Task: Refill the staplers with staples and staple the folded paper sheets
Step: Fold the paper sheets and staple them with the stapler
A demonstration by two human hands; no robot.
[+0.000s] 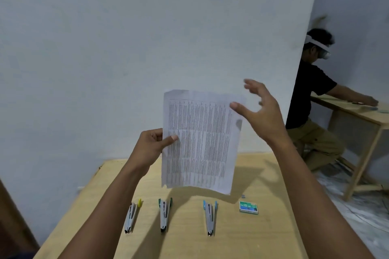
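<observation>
My left hand (154, 143) pinches the left edge of a printed paper sheet (202, 139) and holds it upright above the table. My right hand (259, 109) hovers with spread fingers by the sheet's upper right corner, its thumb at the paper's edge. Three metal staplers lie in a row on the wooden table (269, 227): one with a yellow end (131, 215), one with a dark green end (164, 214), one with a blue end (210, 217). A small green staple box (248, 207) sits to the right of them.
A tiny loose piece (243, 196), perhaps staples, lies just behind the box. A pale wall (147, 38) stands behind the table. At the right, another person (313, 94) in a headset works at a second wooden table (362, 115).
</observation>
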